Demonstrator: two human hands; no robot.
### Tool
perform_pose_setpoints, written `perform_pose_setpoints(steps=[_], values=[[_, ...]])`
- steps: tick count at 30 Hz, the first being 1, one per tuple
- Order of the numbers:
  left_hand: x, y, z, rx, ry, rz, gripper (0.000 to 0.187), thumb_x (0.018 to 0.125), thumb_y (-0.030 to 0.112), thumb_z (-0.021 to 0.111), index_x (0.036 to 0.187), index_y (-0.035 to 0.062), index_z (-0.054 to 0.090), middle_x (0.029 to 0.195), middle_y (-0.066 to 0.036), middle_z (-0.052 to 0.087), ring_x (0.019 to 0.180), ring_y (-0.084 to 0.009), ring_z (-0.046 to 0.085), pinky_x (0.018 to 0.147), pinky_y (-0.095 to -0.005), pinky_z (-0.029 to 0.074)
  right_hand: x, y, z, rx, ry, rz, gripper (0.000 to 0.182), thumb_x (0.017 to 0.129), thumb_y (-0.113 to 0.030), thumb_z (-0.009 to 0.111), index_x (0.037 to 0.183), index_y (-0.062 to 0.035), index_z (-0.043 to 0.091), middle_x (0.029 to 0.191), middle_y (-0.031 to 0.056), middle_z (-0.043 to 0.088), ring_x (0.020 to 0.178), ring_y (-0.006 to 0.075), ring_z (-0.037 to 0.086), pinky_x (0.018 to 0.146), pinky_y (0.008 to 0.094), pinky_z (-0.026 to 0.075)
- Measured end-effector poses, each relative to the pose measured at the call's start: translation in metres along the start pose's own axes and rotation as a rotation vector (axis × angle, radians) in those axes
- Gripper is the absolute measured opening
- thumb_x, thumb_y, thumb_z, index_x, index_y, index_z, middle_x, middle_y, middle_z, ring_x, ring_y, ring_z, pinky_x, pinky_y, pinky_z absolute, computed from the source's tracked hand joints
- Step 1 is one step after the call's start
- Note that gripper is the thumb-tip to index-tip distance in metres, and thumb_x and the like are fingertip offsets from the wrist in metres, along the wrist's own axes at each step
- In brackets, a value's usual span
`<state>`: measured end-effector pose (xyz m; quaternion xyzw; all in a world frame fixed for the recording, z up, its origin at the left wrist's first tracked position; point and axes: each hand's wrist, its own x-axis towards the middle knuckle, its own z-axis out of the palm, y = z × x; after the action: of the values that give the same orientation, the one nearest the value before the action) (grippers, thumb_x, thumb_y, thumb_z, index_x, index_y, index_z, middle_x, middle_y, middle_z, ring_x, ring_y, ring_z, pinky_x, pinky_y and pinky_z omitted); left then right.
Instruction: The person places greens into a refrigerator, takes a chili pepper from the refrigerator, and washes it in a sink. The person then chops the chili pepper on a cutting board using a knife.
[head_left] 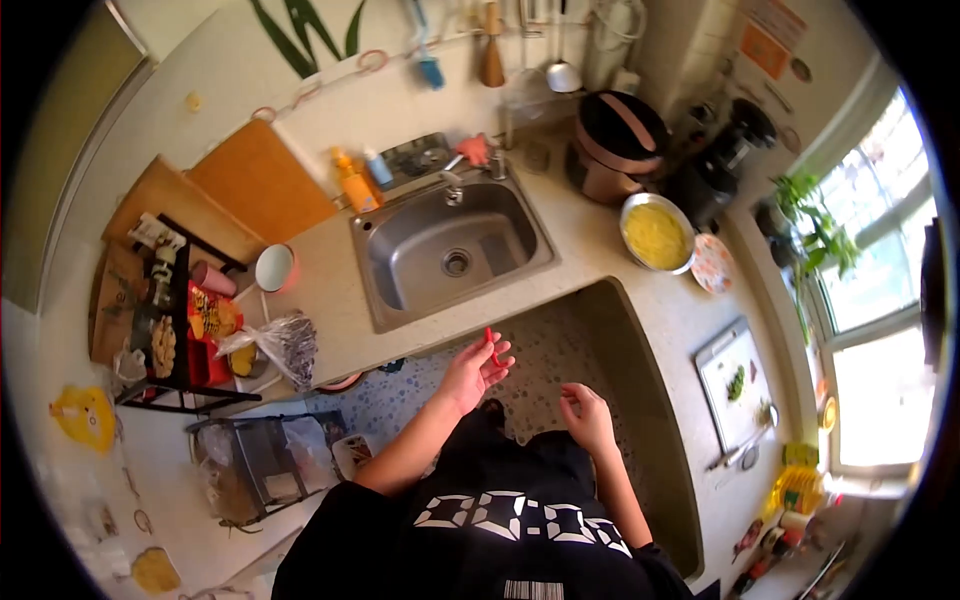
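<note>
My left hand (474,374) is held palm up in front of my body, beyond the counter edge. Its fingers are bent around a slim red item (490,337), whose kind I cannot make out. To its right, my right hand (588,416) hangs in the air with loosely curled fingers and nothing visible in them. Both hands are over the patterned floor, apart from each other. The steel sink (400,255) lies ahead of my left hand, with its faucet (453,190) at the back rim.
At right, a cutting board (722,362) bears chopped greens (737,383); a knife (735,455) lies nearby. A metal bowl of yellow food (655,232) stands by a rice cooker (612,150). A black rack (180,310) and foil-like bag (285,345) crowd the left counter.
</note>
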<state>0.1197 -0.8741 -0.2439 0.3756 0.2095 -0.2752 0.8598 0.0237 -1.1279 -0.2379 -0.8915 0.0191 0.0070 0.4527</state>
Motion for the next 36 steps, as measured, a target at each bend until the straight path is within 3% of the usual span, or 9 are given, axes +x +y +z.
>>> perform_pose_setpoints(steps=[5,8,10,15,22,27,30,34,36], values=[[0.023,0.041,-0.033,-0.078,0.129,0.074,0.031,0.103,0.023,0.06,0.131,0.01,0.059,0.123,-0.007,0.068,0.103,-0.0247,0.07,0.081,-0.0335,0.058,0.084,-0.008,0.03,-0.047,-0.13,-0.098,0.028,0.089,-0.016,0.069,0.114,-0.0029,0.066,0.096,0.0143,0.073,0.085,0.032,0.071,0.073,0.04,0.056],[0.046,0.058,-0.047,-0.084,0.209,0.095,0.033,0.103,0.024,0.059,0.132,0.0083,0.059,0.122,-0.008,0.067,0.102,-0.024,0.07,0.08,-0.0324,0.058,0.145,-0.015,0.039,-0.067,-0.22,-0.014,0.035,0.089,-0.019,0.069,0.121,-0.0049,0.063,0.089,0.0129,0.074,0.082,0.0328,0.072,0.071,0.0414,0.057],[0.067,0.067,-0.052,-0.085,0.25,0.093,0.034,0.103,0.025,0.06,0.132,0.0086,0.06,0.122,-0.008,0.067,0.102,-0.0235,0.07,0.079,-0.0319,0.057,0.193,0.002,0.051,-0.068,-0.248,-0.036,0.046,0.091,-0.022,0.068,0.133,-0.0073,0.057,0.083,0.0132,0.074,0.077,0.0356,0.071,0.069,0.0448,0.056],[0.138,0.094,-0.056,-0.075,0.344,0.111,0.035,0.104,0.024,0.057,0.137,0.0128,0.055,0.118,-0.005,0.067,0.1,-0.0207,0.067,0.082,-0.034,0.054,0.343,0.03,0.091,-0.202,-0.358,-0.015,0.066,0.093,-0.031,0.061,0.152,-0.0144,0.035,0.09,0.0227,0.072,0.084,0.0462,0.067,0.075,0.0563,0.052],[0.255,0.107,-0.062,-0.281,0.417,0.114,0.026,0.104,0.022,0.056,0.129,0.0126,0.059,0.116,-0.005,0.065,0.102,-0.0219,0.066,0.09,-0.0356,0.054,0.539,0.022,0.155,-0.338,-0.356,-0.119,0.075,0.089,-0.031,0.062,0.154,-0.0128,0.031,0.09,0.0268,0.071,0.084,0.0473,0.069,0.078,0.0568,0.055],[0.308,0.126,-0.057,-0.344,0.424,0.103,0.024,0.104,0.021,0.058,0.126,0.011,0.06,0.116,-0.006,0.063,0.104,-0.0239,0.065,0.092,-0.037,0.054,0.613,0.021,0.202,-0.429,-0.391,-0.085,0.08,0.088,-0.033,0.061,0.154,-0.0027,0.026,0.092,0.0266,0.071,0.085,0.0453,0.07,0.078,0.0549,0.057],[0.33,0.128,-0.059,-0.369,0.46,0.126,0.022,0.103,0.02,0.057,0.123,0.0104,0.06,0.116,-0.007,0.063,0.104,-0.0251,0.065,0.094,-0.0384,0.054,0.632,0.028,0.222,-0.462,-0.429,-0.036,0.07,0.09,-0.041,0.058,0.143,0.0014,0.04,0.105,0.0284,0.07,0.096,0.0478,0.068,0.087,0.0567,0.054],[0.353,0.136,-0.067,-0.38,0.47,0.103,0.019,0.103,0.021,0.057,0.12,0.0135,0.06,0.114,-0.007,0.066,0.103,-0.0247,0.067,0.091,-0.0396,0.054,0.647,0.034,0.232,-0.567,-0.543,-0.043,0.062,0.091,-0.046,0.055,0.132,0.0005,0.052,0.107,0.0281,0.07,0.095,0.0454,0.07,0.088,0.0551,0.055],[0.364,0.139,-0.072,-0.419,0.478,0.1,0.018,0.102,0.021,0.056,0.118,0.0128,0.06,0.113,-0.007,0.067,0.102,-0.025,0.067,0.091,-0.0394,0.054,0.642,0.037,0.234,-0.588,-0.503,-0.064,0.059,0.091,-0.046,0.054,0.129,-0.0017,0.054,0.104,0.0276,0.07,0.094,0.045,0.07,0.086,0.055,0.056]])
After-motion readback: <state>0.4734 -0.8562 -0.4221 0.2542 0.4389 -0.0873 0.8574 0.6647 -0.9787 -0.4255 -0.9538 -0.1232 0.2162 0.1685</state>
